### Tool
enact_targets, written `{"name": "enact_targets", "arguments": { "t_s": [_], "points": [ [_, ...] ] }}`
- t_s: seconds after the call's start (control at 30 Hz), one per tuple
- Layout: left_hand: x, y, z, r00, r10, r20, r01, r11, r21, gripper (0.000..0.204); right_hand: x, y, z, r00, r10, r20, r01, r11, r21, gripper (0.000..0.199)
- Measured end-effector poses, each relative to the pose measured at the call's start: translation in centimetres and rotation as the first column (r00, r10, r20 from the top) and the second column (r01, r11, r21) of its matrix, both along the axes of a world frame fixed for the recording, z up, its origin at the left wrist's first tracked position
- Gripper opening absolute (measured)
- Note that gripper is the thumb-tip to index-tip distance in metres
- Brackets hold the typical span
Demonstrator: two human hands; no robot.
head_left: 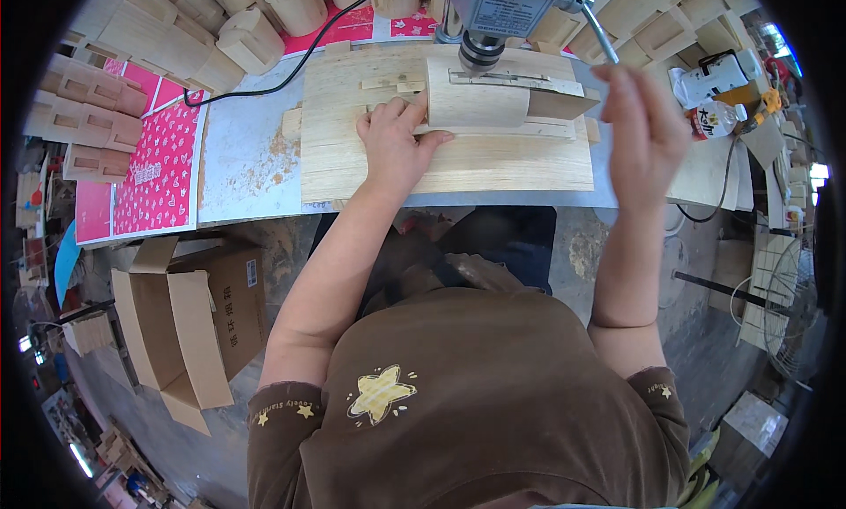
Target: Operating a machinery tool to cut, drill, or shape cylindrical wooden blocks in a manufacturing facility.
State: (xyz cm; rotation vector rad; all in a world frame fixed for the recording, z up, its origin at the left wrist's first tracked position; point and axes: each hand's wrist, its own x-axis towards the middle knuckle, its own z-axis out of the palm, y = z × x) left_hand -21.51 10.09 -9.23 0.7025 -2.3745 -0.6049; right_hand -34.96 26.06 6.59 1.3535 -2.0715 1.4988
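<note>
A pale wooden piece with a curved top [476, 104] lies under the chuck of a grey bench drill [480, 51]. My left hand [397, 143] is bent against its left end, the index finger on that end and the thumb along the near edge. Wooden strips [520, 128] border the piece on a flat wooden board [458, 170]. My right hand [648, 130] is raised on the right and blurred by motion. Its fingertips are at the end of the drill's metal feed lever [601, 35]; whether they grip it is unclear.
Stacked wooden pieces [88, 117] line the table's left side and back. A black cable [291, 75] crosses the back left. On the right stands a bottle [716, 119] with a red label. An open cardboard box [198, 333] sits on the floor at left; a fan [789, 297] is at right.
</note>
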Motion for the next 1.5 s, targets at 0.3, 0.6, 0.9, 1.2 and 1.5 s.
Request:
{"name": "enact_targets", "arguments": {
  "t_s": [0.3,0.6,0.9,1.2,1.5],
  "points": [
    [-0.2,-0.1,0.0,1.0,-0.018,0.017,0.017,1.0,0.024,0.058,-1.9,-2.4,-7.7,0.96,-0.024,-0.279,-0.029,0.983,-0.183,0.007],
    [0.2,-0.4,0.7,0.999,-0.018,0.026,0.016,0.994,0.106,0.055,-1.9,-3.6,3.4,0.95,-0.2,-0.239,0.131,0.953,-0.275,0.027],
    [-0.8,-0.8,0.9,0.998,-0.065,-0.024,0.07,0.951,0.301,0.05,-13.5,-9.4,6.5,0.954,-0.113,-0.279,0.085,0.99,-0.111,0.034],
    [-0.9,-0.7,0.4,0.989,-0.049,-0.139,0.091,0.945,0.315,0.038,-8.9,-0.4,-7.1,0.968,0.125,-0.217,-0.019,0.901,0.434,0.02],
    [8.0,-5.8,4.5,0.91,-0.073,-0.409,0.258,0.87,0.421,0.033,-4.8,2.1,-7.5,0.976,0.185,0.117,-0.218,0.861,0.459,0.023]
  ]
}}
